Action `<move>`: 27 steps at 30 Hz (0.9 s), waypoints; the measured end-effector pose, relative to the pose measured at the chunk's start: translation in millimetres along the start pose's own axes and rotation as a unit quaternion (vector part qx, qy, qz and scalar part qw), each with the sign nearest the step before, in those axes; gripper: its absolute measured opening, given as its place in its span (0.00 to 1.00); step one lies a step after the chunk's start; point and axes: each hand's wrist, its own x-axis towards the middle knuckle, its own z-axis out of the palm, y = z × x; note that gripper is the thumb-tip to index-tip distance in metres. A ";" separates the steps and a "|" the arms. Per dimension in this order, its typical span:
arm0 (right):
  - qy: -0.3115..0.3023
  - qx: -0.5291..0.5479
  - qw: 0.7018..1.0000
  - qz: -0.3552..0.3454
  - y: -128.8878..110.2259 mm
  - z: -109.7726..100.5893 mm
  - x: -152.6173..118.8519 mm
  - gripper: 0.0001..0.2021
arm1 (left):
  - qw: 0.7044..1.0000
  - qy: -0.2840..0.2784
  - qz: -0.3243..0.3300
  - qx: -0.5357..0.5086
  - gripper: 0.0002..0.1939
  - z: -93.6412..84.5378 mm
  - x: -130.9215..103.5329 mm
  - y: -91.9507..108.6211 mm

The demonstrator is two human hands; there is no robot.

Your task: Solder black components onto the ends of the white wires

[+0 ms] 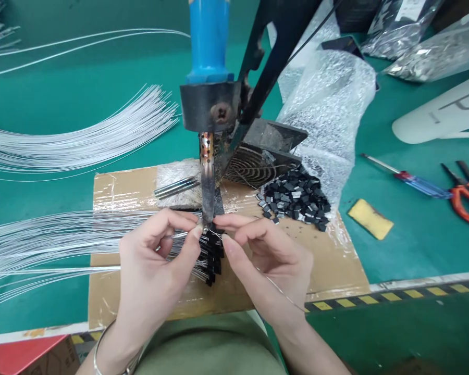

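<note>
A blue-handled soldering iron point(208, 47) hangs tip down in a black clamp, its flat tip point(208, 200) pointing between my hands. My left hand point(162, 260) pinches a thin grey wire point(179, 235) close to the tip's end. On the other side, my right hand point(263, 255) grips a strand of solder wire point(281, 292) between thumb and fingers, and its tail trails over the palm. Below the tip lie wires with black ends point(212, 260), partly covered by my left hand. Fingers hide the exact contact at the tip.
Beneath my hands is a cardboard sheet point(332, 265). A heap of small black pieces point(295, 198) lies beside bubble wrap point(324, 120). Wire bundles point(74, 148) stretch leftward. A screwdriver point(410, 179), red-handled pliers point(467, 200) and a yellow sponge point(371, 219) are at right.
</note>
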 end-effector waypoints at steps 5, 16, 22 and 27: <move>0.004 -0.013 1.000 0.000 -0.4 -0.4 0.0 0.08 | 1.000 0.009 -0.001 -0.002 0.06 2.0 -0.9 1.4; -0.002 -0.026 1.000 -0.012 -0.9 0.1 0.1 0.08 | 1.000 0.012 -0.003 -0.003 0.06 3.1 -1.7 2.9; -0.004 -0.064 0.996 -0.054 1.0 0.9 -1.7 0.09 | 1.000 0.016 0.014 0.007 0.06 1.9 -3.5 1.1; -0.001 -0.077 0.994 -0.073 2.4 1.7 -4.3 0.09 | 1.000 0.022 0.018 0.012 0.06 2.8 -4.3 -0.5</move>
